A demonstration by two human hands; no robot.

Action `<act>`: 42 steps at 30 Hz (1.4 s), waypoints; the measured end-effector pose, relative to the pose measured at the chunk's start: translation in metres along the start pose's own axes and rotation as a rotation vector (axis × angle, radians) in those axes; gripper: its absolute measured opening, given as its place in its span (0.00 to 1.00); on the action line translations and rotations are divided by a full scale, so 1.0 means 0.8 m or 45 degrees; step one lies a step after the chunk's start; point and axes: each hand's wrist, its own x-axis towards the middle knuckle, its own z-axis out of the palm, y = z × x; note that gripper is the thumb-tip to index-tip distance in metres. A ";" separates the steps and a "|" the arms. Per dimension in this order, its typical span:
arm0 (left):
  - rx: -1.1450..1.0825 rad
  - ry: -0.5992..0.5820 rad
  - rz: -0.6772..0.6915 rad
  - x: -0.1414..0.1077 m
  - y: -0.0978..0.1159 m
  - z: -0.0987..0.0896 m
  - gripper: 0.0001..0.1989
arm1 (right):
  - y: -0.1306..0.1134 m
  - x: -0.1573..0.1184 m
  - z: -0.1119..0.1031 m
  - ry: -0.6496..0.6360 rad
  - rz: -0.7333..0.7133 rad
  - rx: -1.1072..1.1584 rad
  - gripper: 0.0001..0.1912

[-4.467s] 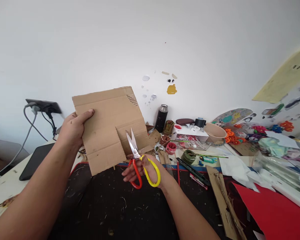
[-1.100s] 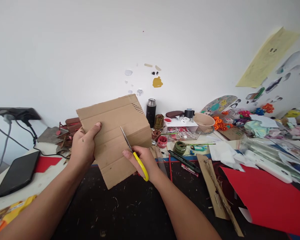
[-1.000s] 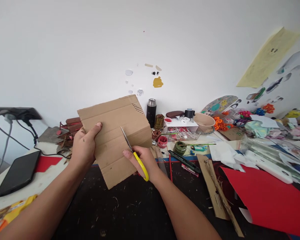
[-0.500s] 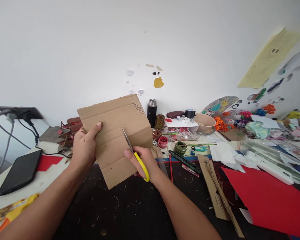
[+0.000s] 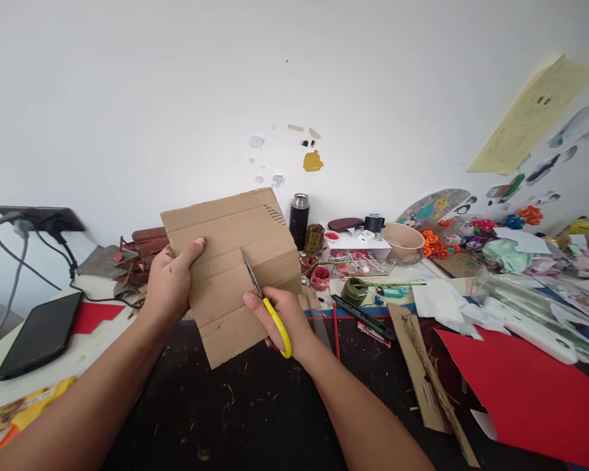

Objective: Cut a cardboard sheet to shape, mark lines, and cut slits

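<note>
A creased sheet of brown corrugated cardboard (image 5: 226,222) is held up above the dark work surface, tilted. My left hand (image 5: 171,278) grips its left edge, thumb on the near face and fingers behind. My right hand (image 5: 282,317) is closed on a pair of scissors with yellow handles (image 5: 277,327). One blade lies over the face of the cardboard, pointing up and left toward the sheet's middle; the other blade is hidden behind it. A slit runs along the blade from the right side. Ribbed inner layer shows at the top right corner.
Behind the cardboard stand a black flask (image 5: 300,219), paint jars (image 5: 355,291) and a beige bowl (image 5: 403,239). Cardboard strips with twigs (image 5: 425,373) and red paper (image 5: 525,392) lie to the right. At left are a black phone (image 5: 39,337) and a wall socket with cables (image 5: 39,219).
The cardboard's left side and my left hand have shifted slightly right. The scissors remain in nearly the same place in the cut, their handles a touch further left.
</note>
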 end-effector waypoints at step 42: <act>0.106 -0.200 -0.140 -0.009 0.015 -0.001 0.28 | 0.012 0.008 -0.006 0.072 -0.246 -0.275 0.31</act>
